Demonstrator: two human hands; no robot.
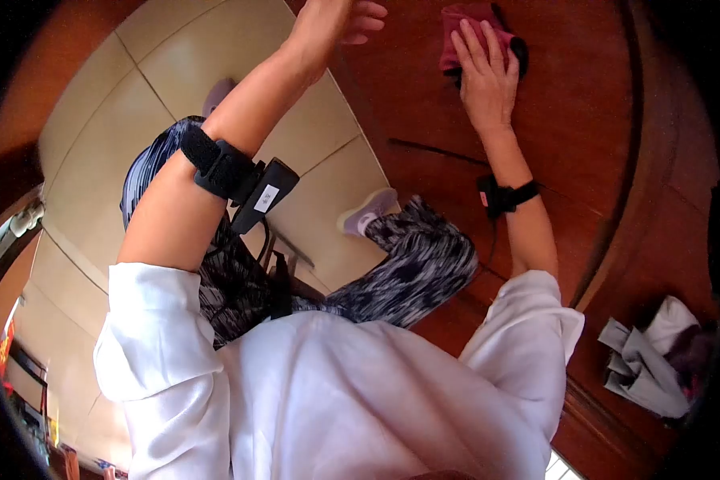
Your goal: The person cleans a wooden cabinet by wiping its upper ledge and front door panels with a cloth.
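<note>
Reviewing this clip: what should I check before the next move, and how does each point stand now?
1. Right hand on the red cloth: ok, laid over its top.
2. Left hand fully in view: not ok, cut off by the top edge.
3. Left hand empty: cannot tell.
4. Heap of clothes apart from the red cloth: ok, well separated.
5. Straps around both arms: ok, left strap and right strap both show.
6. Underside of the red cloth: cannot tell, hidden.
</note>
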